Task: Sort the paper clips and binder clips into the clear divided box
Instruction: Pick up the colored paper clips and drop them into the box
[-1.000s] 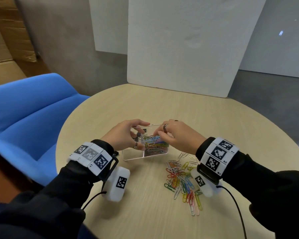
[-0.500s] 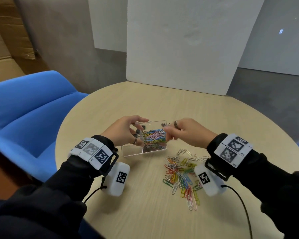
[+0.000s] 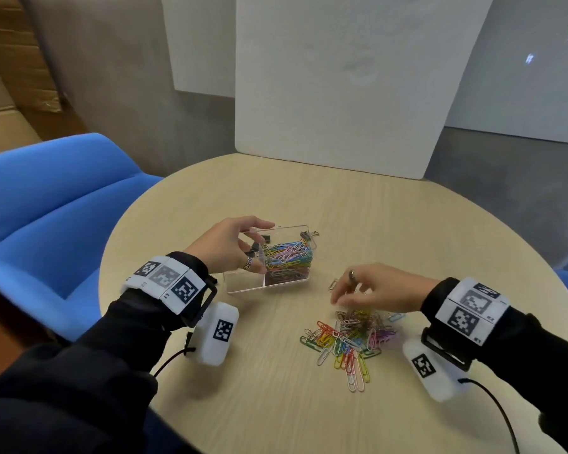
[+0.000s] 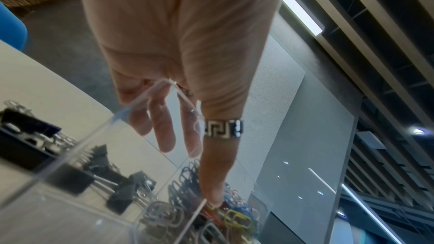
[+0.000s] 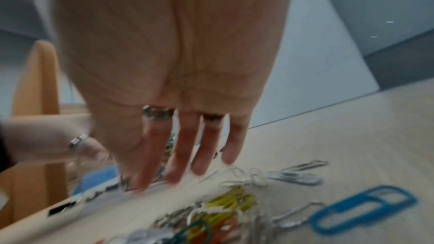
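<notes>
A clear divided box (image 3: 243, 284) stands on the round table. Coloured paper clips (image 3: 287, 260) fill its right compartment and black binder clips (image 3: 265, 239) lie in its left one. My left hand (image 3: 258, 245) grips the box's left part, fingers over the far wall and ringed thumb (image 4: 218, 173) on the divider. In the left wrist view the binder clips (image 4: 117, 192) and paper clips (image 4: 234, 216) show through the wall. My right hand (image 3: 345, 293) hovers open, fingers straight, just over the far edge of the loose paper clip pile (image 3: 348, 339), holding nothing.
A single silver clip (image 3: 333, 284) lies between box and pile. A binder clip's wire handles (image 3: 313, 236) show at the box's far right corner. A blue chair (image 3: 56, 217) stands left of the table, and a white board (image 3: 341, 93) leans behind it.
My right hand left the box's right side and came back toward me and to the right, down over the loose pile. The left hand kept its hold on the box.
</notes>
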A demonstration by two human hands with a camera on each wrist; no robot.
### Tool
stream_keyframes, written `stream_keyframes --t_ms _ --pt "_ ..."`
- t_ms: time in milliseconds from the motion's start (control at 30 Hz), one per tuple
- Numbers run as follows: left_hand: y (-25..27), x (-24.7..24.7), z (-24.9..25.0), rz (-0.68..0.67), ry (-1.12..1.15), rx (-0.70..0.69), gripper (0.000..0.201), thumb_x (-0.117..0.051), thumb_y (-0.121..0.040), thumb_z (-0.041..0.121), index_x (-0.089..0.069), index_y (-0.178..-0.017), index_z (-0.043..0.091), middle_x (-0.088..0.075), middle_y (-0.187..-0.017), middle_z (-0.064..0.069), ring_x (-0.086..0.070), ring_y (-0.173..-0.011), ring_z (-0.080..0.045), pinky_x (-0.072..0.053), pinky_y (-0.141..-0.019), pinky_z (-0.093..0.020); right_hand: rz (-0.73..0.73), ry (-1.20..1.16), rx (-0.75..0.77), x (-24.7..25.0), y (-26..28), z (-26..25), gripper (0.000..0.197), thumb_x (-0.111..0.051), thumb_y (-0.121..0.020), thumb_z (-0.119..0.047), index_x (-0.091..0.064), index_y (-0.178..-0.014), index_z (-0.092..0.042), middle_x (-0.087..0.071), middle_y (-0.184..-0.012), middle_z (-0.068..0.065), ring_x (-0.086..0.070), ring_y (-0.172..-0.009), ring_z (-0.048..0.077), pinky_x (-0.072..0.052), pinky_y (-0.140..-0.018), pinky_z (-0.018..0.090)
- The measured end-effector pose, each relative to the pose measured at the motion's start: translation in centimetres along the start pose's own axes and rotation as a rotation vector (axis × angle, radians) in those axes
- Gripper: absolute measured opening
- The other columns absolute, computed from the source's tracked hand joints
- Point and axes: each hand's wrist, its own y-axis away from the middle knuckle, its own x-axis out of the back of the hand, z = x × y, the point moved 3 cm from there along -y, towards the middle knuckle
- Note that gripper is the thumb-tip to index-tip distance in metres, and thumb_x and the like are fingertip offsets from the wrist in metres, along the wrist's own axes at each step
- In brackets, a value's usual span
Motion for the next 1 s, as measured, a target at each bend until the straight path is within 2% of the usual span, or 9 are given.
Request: stream_keyframes --t_ms 133,233,400,467,567,667,800,867,1000 --pt "0.0 0.0 0.0 0.004 0.007 0.003 0.071 -0.083 -0.065 0.013 -0.052 -0.123 0.038 -0.06 -0.108 0.009 -0.061 -0.093 -0.015 -0.047 -0.073 -0.019 0.208 0.08 -0.181 1.0 -0.7 2.2 0.03 -0.046 -0.095 -0.036 -0.056 -0.12 -0.023 -0.056 -0.116 -0.005 -0.053 -0.097 0.01 -0.042 -0.085 0.023" --pt "0.0 0.0 0.0 0.005 0.001 0.005 0.07 -0.083 -0.065 0.013 -0.052 -0.121 0.04 -0.061 -0.109 0.008 -0.061 -0.095 -0.016 -0.048 -0.076 -0.022 0.112 0.04 -0.218 0.1 -1.9 2.4 0.032 -0.045 -0.096 -0.031 -0.056 -0.121 -0.015 -0.051 -0.11 -0.004 -0.049 -0.094 0.009 -0.038 -0.082 0.021" --pt "0.0 0.0 0.0 0.002 -0.001 0.003 0.071 -0.083 -0.065 0.013 -0.052 -0.123 0.037 -0.061 -0.112 0.005 -0.061 -0.096 -0.018 -0.046 -0.072 -0.017 -0.014 0.063 -0.134 -0.5 -2.2 0.7 0.022 -0.045 -0.095 -0.022 -0.061 -0.11 -0.019 -0.057 -0.1 -0.006 -0.052 -0.088 0.009 -0.038 -0.067 0.012" --pt "0.0 0.0 0.0 0.005 -0.002 0.003 0.071 -0.083 -0.065 0.012 -0.052 -0.123 0.038 -0.061 -0.113 0.004 -0.061 -0.096 -0.018 -0.046 -0.072 -0.017 0.01 0.088 -0.108 -0.4 -2.3 0.4 0.026 -0.045 -0.094 -0.021 -0.059 -0.116 -0.02 -0.057 -0.112 -0.001 -0.053 -0.096 0.01 -0.04 -0.077 0.016" --pt "0.0 0.0 0.0 0.006 0.002 -0.001 0.07 -0.083 -0.065 0.012 -0.052 -0.122 0.039 -0.061 -0.113 0.004 -0.061 -0.095 -0.017 -0.046 -0.07 -0.016 -0.014 0.06 -0.013 -0.6 -2.2 -0.8 0.037 -0.042 -0.095 -0.021 -0.051 -0.13 -0.022 -0.046 -0.132 -0.004 -0.04 -0.11 0.003 -0.032 -0.093 0.018" --pt "0.0 0.0 -0.1 0.007 0.008 -0.001 0.069 -0.083 -0.065 0.012 -0.053 -0.121 0.04 -0.061 -0.112 0.004 -0.061 -0.094 -0.017 -0.046 -0.071 -0.016 -0.081 0.106 0.079 -1.3 -2.1 -1.8 0.034 -0.041 -0.095 -0.019 -0.058 -0.123 -0.028 -0.046 -0.124 -0.009 -0.037 -0.113 0.007 -0.032 -0.097 0.022" --pt "0.0 0.0 0.0 0.007 0.008 0.001 0.07 -0.083 -0.065 0.013 -0.052 -0.121 0.04 -0.061 -0.112 0.004 -0.061 -0.094 -0.016 -0.048 -0.074 -0.02 -0.121 0.131 0.06 -1.2 -0.8 -1.6 0.031 -0.044 -0.091 -0.012 -0.067 -0.104 -0.027 -0.048 -0.097 -0.017 -0.047 -0.103 0.009 -0.04 -0.092 0.023" --pt "0.0 0.0 0.0 0.006 0.004 0.003 0.07 -0.083 -0.065 0.013 -0.052 -0.122 0.04 -0.061 -0.112 0.004 -0.061 -0.095 -0.015 -0.049 -0.078 -0.025 -0.086 0.1 0.019 -0.5 0.0 -0.9 0.027 -0.046 -0.091 -0.016 -0.068 -0.101 -0.027 -0.056 -0.097 -0.016 -0.055 -0.1 0.011 -0.045 -0.09 0.028" --pt "0.1 0.0 0.1 0.005 0.0 0.011 0.071 -0.083 -0.066 0.013 -0.051 -0.125 0.038 -0.06 -0.112 0.006 -0.06 -0.096 -0.016 -0.049 -0.079 -0.027 0.155 -0.006 -0.185 1.7 0.9 2.2 0.02 -0.045 -0.095 -0.023 -0.062 -0.104 -0.025 -0.063 -0.105 -0.005 -0.058 -0.092 0.011 -0.044 -0.076 0.022"
